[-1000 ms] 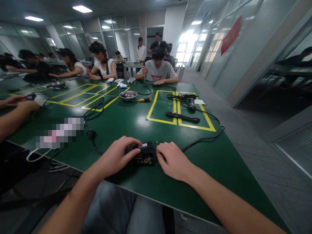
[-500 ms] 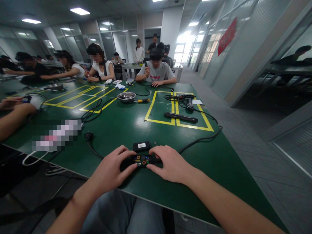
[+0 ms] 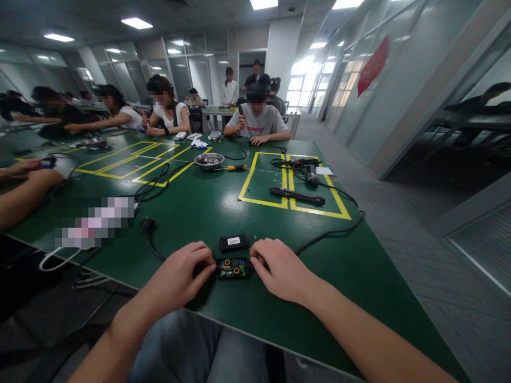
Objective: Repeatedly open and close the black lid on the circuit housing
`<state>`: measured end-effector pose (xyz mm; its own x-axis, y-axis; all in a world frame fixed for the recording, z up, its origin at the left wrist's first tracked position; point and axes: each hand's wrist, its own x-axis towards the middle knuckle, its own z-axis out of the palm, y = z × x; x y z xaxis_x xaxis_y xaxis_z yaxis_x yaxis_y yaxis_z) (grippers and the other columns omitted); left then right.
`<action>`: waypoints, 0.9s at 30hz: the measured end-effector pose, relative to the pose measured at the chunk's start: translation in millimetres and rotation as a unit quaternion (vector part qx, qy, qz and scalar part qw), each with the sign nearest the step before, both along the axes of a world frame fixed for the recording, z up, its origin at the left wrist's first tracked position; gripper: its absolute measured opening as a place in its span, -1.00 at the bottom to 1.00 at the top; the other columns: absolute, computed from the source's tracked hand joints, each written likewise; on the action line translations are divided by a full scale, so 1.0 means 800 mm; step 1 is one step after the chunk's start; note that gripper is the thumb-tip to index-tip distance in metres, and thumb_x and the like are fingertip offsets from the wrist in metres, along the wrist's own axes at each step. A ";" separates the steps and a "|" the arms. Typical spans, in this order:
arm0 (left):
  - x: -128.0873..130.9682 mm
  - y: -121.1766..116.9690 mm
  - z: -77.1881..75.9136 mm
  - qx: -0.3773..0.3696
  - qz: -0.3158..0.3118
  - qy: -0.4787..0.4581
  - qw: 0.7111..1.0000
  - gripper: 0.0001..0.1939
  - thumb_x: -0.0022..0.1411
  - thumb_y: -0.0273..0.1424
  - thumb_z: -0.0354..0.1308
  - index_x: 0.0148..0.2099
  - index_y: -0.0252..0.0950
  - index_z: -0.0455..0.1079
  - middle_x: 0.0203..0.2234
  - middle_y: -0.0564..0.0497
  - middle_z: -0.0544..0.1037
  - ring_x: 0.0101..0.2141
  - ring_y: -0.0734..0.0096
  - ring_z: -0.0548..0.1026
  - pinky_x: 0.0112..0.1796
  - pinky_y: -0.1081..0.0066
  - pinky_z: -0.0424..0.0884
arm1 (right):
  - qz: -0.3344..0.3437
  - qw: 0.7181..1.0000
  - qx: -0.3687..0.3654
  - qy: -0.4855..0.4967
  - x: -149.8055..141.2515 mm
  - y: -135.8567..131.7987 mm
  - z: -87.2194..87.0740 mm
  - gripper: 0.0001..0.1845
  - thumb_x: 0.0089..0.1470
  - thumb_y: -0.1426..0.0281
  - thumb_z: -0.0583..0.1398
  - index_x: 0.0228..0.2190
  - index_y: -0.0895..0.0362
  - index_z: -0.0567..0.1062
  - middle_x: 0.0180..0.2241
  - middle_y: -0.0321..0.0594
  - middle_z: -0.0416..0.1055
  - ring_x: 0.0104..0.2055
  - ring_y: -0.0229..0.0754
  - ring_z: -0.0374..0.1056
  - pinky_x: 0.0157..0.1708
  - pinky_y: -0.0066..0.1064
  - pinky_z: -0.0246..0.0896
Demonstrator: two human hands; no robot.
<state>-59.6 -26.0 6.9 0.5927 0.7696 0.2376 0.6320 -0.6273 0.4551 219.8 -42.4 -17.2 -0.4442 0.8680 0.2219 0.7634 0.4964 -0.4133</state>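
An opened black adapter case [image 3: 233, 275] with a bare circuit board [image 3: 229, 267] lies flat on the green table near its front edge. Copper-coloured coils show on the board. My left hand [image 3: 186, 274] pinches the power cord at the case's left end, thumb and fingertips together. At the opposite end my right hand [image 3: 279, 268] is closed on the other cord [image 3: 319, 235], its fingertips curled and partly hidden. Just behind the case rests its black cover [image 3: 234, 242] with a white label. A black plug [image 3: 148, 225] stands left of my left hand, its cord running toward it.
Yellow tape marks the green table [image 3: 191, 213]. A black baton-like tool [image 3: 297, 196], cabled tools [image 3: 312, 175], a metal bowl [image 3: 209, 160] and a yellow-handled screwdriver [image 3: 236, 167] lie farther back. A blurred power strip [image 3: 99, 219] is at left. Co-workers sit around the table.
Both hands have drawn outward from over the case to its two ends, baring more of the circuit board. Their fingers have closed at the cords. The view has shifted slightly.
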 end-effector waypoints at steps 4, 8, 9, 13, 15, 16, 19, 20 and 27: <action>0.016 0.009 0.013 0.067 -0.002 0.050 0.996 -0.83 0.38 -0.41 0.24 -0.30 -0.17 0.59 -0.11 -0.09 0.65 -0.13 0.11 0.56 -0.09 0.19 0.50 | -0.018 1.000 0.024 -0.007 -0.001 0.001 -0.002 -0.87 0.33 0.47 0.24 -0.30 0.08 0.42 -0.33 -0.24 0.43 -0.26 -0.08 0.30 -0.21 -0.23 0.08; 0.049 0.035 0.009 0.054 0.018 0.015 0.998 -0.78 0.47 -0.39 0.23 0.04 -0.14 0.67 0.08 -0.11 0.65 0.06 0.05 0.58 0.11 0.08 0.50 | -0.014 1.000 0.024 0.013 0.001 0.001 0.000 -0.86 0.33 0.49 0.18 -0.31 0.07 0.38 -0.36 -0.26 0.41 -0.29 -0.10 0.29 -0.21 -0.24 0.06; 0.055 0.043 0.005 0.033 0.019 0.022 0.999 -0.74 0.45 -0.38 0.26 0.11 -0.14 0.66 0.12 -0.12 0.64 0.08 0.04 0.59 0.13 0.08 0.50 | -0.014 0.999 0.023 0.023 0.001 0.001 0.001 -0.85 0.33 0.50 0.16 -0.32 0.07 0.37 -0.36 -0.27 0.40 -0.29 -0.10 0.29 -0.20 -0.24 0.06; 0.059 0.058 -0.004 -0.007 0.036 0.049 0.998 -0.62 0.37 -0.43 0.35 0.20 -0.17 0.63 0.07 -0.12 0.69 0.03 0.00 0.62 0.10 0.07 0.53 | -0.012 0.999 0.027 0.046 0.003 0.001 0.003 -0.84 0.28 0.53 0.14 -0.35 0.07 0.34 -0.38 -0.27 0.39 -0.32 -0.10 0.28 -0.20 -0.25 0.06; 0.050 0.052 -0.002 0.003 0.034 0.015 0.999 -0.62 0.40 -0.41 0.33 0.24 -0.15 0.61 0.06 -0.10 0.70 0.03 0.04 0.62 0.09 0.11 0.53 | -0.011 0.998 0.027 0.048 0.003 0.001 0.003 -0.83 0.27 0.54 0.13 -0.35 0.07 0.34 -0.38 -0.27 0.39 -0.32 -0.11 0.28 -0.20 -0.25 0.06; 0.044 0.046 0.000 0.011 0.027 -0.008 1.000 -0.62 0.43 -0.39 0.32 0.25 -0.14 0.60 0.07 -0.09 0.69 0.03 0.07 0.62 0.09 0.14 0.54 | -0.012 0.998 0.026 0.048 0.002 0.001 0.002 -0.83 0.27 0.54 0.13 -0.35 0.07 0.34 -0.38 -0.27 0.40 -0.32 -0.11 0.29 -0.20 -0.25 0.06; 0.029 0.023 0.003 0.017 -0.018 -0.043 0.999 -0.61 0.45 -0.35 0.32 0.28 -0.07 0.58 0.07 -0.06 0.68 0.03 0.13 0.62 0.08 0.18 0.55 | -0.018 0.999 0.013 0.036 0.000 0.001 0.001 -0.83 0.27 0.55 0.13 -0.35 0.08 0.36 -0.37 -0.26 0.42 -0.32 -0.12 0.29 -0.19 -0.25 0.05; 0.027 0.016 0.002 0.014 -0.039 -0.038 0.998 -0.62 0.44 -0.36 0.32 0.26 -0.07 0.59 0.06 -0.07 0.67 0.02 0.14 0.62 0.08 0.19 0.56 | -0.019 0.999 0.006 0.028 -0.001 0.001 0.001 -0.83 0.27 0.55 0.13 -0.35 0.08 0.36 -0.37 -0.26 0.41 -0.32 -0.12 0.29 -0.19 -0.25 0.04; 0.028 0.001 -0.011 0.002 -0.073 -0.003 0.997 -0.65 0.46 -0.41 0.29 0.23 -0.11 0.61 0.05 -0.10 0.67 0.02 0.12 0.57 0.11 0.13 0.53 | -0.014 1.000 -0.014 -0.008 -0.004 0.000 0.006 -0.80 0.31 0.56 0.15 -0.37 0.09 0.37 -0.38 -0.27 0.40 -0.31 -0.13 0.28 -0.19 -0.26 0.02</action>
<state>-37.3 -24.9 -1.5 0.6967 0.6740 0.2456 0.5306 -0.7146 0.4558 216.6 -42.5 -12.2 -0.4235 0.8855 0.1911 0.7829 0.4639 -0.4146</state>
